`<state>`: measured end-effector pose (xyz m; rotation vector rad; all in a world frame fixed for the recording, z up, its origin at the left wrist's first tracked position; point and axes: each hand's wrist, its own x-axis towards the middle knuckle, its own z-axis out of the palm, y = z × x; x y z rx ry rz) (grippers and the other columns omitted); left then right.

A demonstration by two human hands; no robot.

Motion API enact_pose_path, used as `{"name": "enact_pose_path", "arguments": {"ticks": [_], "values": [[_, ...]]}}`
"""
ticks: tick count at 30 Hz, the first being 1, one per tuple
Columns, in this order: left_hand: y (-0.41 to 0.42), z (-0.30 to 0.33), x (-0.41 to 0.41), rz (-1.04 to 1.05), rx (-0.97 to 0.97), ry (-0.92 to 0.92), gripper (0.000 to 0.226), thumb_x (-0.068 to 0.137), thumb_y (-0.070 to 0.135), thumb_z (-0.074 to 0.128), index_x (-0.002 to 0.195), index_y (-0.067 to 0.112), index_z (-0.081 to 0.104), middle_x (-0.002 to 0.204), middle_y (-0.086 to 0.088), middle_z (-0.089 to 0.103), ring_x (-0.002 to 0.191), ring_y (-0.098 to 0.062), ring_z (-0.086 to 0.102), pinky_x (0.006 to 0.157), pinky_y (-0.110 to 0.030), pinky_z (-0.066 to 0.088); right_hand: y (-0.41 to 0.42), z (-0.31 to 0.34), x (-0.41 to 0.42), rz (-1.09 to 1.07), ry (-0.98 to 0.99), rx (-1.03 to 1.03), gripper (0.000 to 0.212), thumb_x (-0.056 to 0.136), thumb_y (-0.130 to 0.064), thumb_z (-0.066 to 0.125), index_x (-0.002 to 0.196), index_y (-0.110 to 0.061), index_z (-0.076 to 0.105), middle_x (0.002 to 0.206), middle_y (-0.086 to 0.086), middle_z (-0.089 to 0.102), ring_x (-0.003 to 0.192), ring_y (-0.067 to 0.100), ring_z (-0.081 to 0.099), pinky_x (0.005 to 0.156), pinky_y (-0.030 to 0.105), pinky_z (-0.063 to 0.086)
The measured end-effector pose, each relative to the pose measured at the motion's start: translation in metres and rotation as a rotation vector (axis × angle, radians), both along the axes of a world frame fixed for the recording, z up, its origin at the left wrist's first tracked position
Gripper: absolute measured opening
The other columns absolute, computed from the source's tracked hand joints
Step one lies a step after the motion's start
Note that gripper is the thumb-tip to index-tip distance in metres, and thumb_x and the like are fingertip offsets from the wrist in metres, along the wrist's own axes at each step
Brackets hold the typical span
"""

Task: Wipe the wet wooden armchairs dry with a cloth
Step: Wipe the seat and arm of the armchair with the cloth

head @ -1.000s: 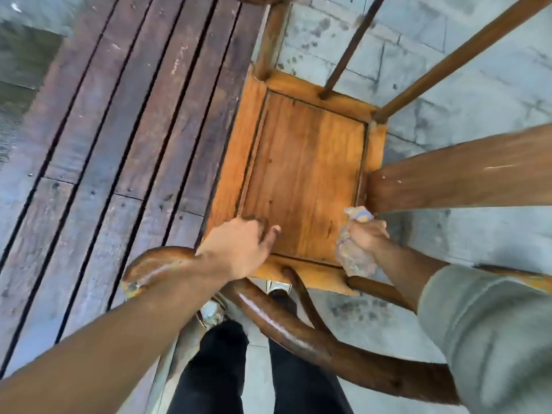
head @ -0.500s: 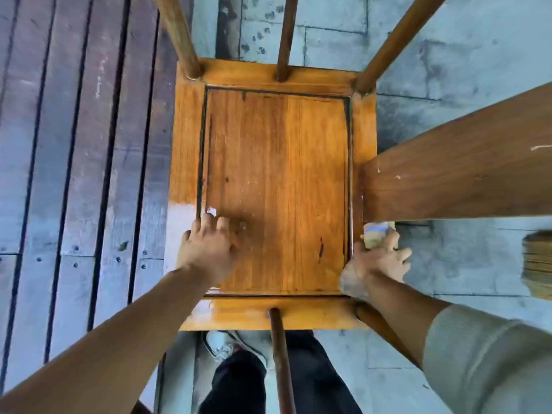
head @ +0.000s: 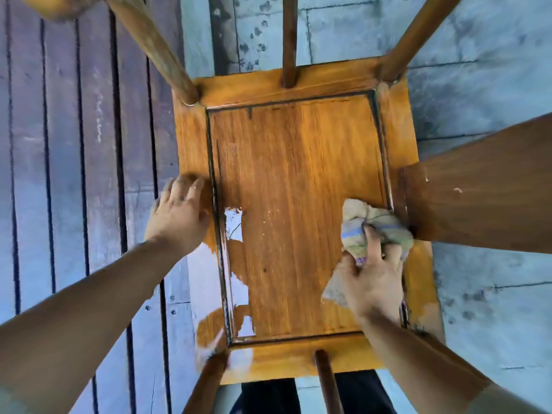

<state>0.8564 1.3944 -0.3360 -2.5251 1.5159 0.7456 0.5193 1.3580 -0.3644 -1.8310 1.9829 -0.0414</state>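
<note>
right hand (head: 373,282) grips the cloth (head: 375,227) on the armchair (head: 292,180) seat (wet), left hand (head: 179,216) spread flat.

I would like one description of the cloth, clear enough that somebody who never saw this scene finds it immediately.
Start from the orange-brown wooden chair seat that fills the middle of the view. On its right side, the right hand presses a crumpled cloth onto the panel, beside the broad wooden slat. It is the only soft thing there: pale beige-grey fabric with a thin blue stripe, among hard glossy wood.
</note>
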Motion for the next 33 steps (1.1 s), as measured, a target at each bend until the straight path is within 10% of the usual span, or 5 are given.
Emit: {"name": "enact_pose_path", "arguments": {"ticks": [7, 11, 15, 26, 33], "values": [[-0.086, -0.041, 0.071, -0.22, 0.063, -0.071, 0.084, 0.097, 0.057, 0.038, 0.155, 0.006, 0.007, 0.165, -0.013, -0.006, 0.152, -0.026, -0.005, 0.121, -0.045, 0.008, -0.06, -0.031, 0.072, -0.124, 0.089, -0.154, 0.058, 0.087, -0.046, 0.056, 0.143, -0.035, 0.049, 0.119, 0.021, 0.045, 0.108, 0.043, 0.042, 0.09, 0.054, 0.032], [-0.109, -0.033, 0.084, -0.312, 0.041, -0.094, 0.054, 0.105, 0.037, 0.03, 0.143, -0.001, 0.034, 0.163, -0.018, 0.012, 0.148, -0.032, 0.019, 0.116, -0.045, 0.018, -0.007, -0.023, 0.119, 0.366, -0.049, -0.162, 0.058, 0.076, -0.051, 0.055, 0.133, -0.041, 0.058, 0.102, 0.007, 0.045, 0.09, 0.034, 0.046, 0.081, 0.048, 0.036], [-0.126, -0.012, 0.092, -0.369, 0.146, -0.146, 0.036, 0.091, 0.004, 0.04, 0.126, 0.002, 0.047, 0.157, -0.015, 0.025, 0.104, -0.042, 0.056, 0.073, -0.042, 0.041, 0.003, -0.025, 0.108, 0.916, -0.099, -0.162, 0.06, 0.075, -0.051, 0.059, 0.134, -0.047, 0.053, 0.099, -0.001, 0.044, 0.086, 0.026, 0.047, 0.076, 0.042, 0.034], [-0.124, -0.022, 0.082, -0.248, 0.143, -0.179, 0.056, 0.1, 0.022, 0.041, 0.149, 0.0, 0.025, 0.158, -0.022, 0.025, 0.121, -0.046, 0.048, 0.086, -0.047, 0.043, -0.18, -0.031, 0.144, -0.108, 0.202, -0.259, 0.059, 0.081, -0.052, 0.044, 0.139, -0.044, 0.051, 0.123, 0.016, 0.046, 0.118, 0.042, 0.042, 0.096, 0.053, 0.033], [-0.116, -0.026, 0.078, -0.268, 0.164, -0.064, 0.06, 0.096, 0.002, 0.037, 0.152, 0.001, 0.016, 0.165, -0.012, -0.009, 0.15, -0.031, 0.013, 0.103, -0.048, 0.037, -0.05, -0.031, 0.196, 0.774, -0.062, -0.295, 0.056, 0.075, -0.053, 0.057, 0.13, -0.045, 0.056, 0.103, -0.001, 0.042, 0.094, 0.028, 0.043, 0.081, 0.046, 0.037]]}}
